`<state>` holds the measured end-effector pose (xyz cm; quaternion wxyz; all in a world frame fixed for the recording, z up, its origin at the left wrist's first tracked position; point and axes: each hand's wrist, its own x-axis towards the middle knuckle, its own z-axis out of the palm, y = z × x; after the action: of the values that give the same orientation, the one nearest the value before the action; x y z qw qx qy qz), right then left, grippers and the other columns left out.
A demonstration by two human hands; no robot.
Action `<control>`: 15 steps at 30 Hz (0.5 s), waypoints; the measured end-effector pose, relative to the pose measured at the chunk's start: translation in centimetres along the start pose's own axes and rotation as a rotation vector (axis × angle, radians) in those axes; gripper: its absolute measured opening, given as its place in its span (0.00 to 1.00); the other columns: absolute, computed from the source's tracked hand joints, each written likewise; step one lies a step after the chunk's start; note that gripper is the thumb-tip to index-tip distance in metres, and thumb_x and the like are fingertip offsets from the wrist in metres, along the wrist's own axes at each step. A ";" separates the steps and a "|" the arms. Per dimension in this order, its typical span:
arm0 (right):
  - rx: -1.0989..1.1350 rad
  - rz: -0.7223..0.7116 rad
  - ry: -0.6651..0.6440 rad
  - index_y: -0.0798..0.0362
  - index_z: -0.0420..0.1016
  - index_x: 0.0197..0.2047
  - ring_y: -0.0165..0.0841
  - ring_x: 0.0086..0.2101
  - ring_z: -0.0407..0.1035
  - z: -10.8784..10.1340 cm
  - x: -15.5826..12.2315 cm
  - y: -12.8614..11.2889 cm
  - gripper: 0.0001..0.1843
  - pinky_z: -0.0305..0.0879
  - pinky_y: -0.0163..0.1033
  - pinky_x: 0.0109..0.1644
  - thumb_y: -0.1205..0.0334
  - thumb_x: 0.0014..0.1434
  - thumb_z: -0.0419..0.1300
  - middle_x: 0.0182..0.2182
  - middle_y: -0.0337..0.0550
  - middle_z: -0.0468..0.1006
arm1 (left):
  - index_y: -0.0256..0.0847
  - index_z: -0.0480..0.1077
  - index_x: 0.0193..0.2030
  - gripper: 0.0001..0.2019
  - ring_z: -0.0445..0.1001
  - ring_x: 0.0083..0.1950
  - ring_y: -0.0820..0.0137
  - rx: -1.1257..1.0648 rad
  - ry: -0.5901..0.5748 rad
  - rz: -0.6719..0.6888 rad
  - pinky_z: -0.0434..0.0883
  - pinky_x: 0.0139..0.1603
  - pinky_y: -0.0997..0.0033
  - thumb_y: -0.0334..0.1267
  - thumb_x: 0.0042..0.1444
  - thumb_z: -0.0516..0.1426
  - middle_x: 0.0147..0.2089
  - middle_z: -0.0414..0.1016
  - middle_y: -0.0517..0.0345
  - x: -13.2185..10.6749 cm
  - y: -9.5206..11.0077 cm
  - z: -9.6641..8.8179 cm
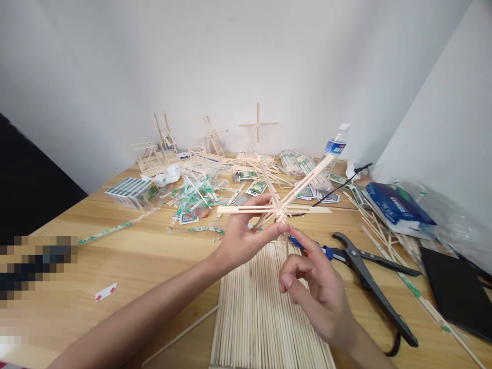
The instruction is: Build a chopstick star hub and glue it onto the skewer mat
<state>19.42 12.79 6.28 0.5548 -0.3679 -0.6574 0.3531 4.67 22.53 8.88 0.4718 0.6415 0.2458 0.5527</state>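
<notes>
My left hand [246, 233] is closed around the hub of a cross-shaped frame [303, 187] built from paired wooden chopsticks, with its arms pointing out in several directions. The thumb presses near the centre from the front, and the other fingers are partly hidden behind the sticks. My right hand [319, 289] reaches up from below; its index fingertip touches the hub beside the left thumb, while its thumb and other fingers are bent with no thing visible between them. Under both hands lies a flat mat of chopsticks [265, 312] set side by side.
Pliers [365, 261] and a black flat object [457, 292] lie at the right, near a blue package [397, 210]. Behind stand a water bottle [336, 146], stick models [161, 143] and torn wrappers [200, 189]. A box of cards [132, 192] sits at the left.
</notes>
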 end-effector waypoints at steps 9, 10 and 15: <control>-0.093 -0.089 0.107 0.40 0.54 0.72 0.30 0.24 0.69 0.3 -0.4 0.1 0.33 0.68 0.37 0.27 0.69 0.67 0.54 0.24 0.32 0.73 | 0.44 0.71 0.57 0.25 0.77 0.49 0.64 -0.034 -0.009 -0.022 0.74 0.54 0.60 0.43 0.53 0.69 0.54 0.77 0.49 -0.3 0.1 0.2; -0.112 -0.106 0.140 0.41 0.56 0.70 0.30 0.24 0.69 0.3 -0.5 0.1 0.31 0.69 0.37 0.28 0.69 0.66 0.54 0.24 0.32 0.72 | 0.44 0.71 0.57 0.25 0.77 0.49 0.63 -0.034 -0.007 -0.031 0.74 0.54 0.60 0.43 0.53 0.69 0.54 0.77 0.49 -0.3 0.1 0.2; -0.313 -0.161 0.246 0.46 0.72 0.49 0.30 0.21 0.68 0.8 -1.0 0.8 0.13 0.67 0.37 0.27 0.70 0.64 0.55 0.22 0.34 0.71 | 0.43 0.73 0.53 0.23 0.76 0.53 0.60 -0.038 0.023 -0.057 0.74 0.55 0.58 0.42 0.51 0.70 0.53 0.76 0.49 -0.5 0.3 0.3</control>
<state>18.81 12.23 4.97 0.5935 -0.4362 -0.6587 0.1537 4.77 21.86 8.93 0.4967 0.6185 0.2591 0.5509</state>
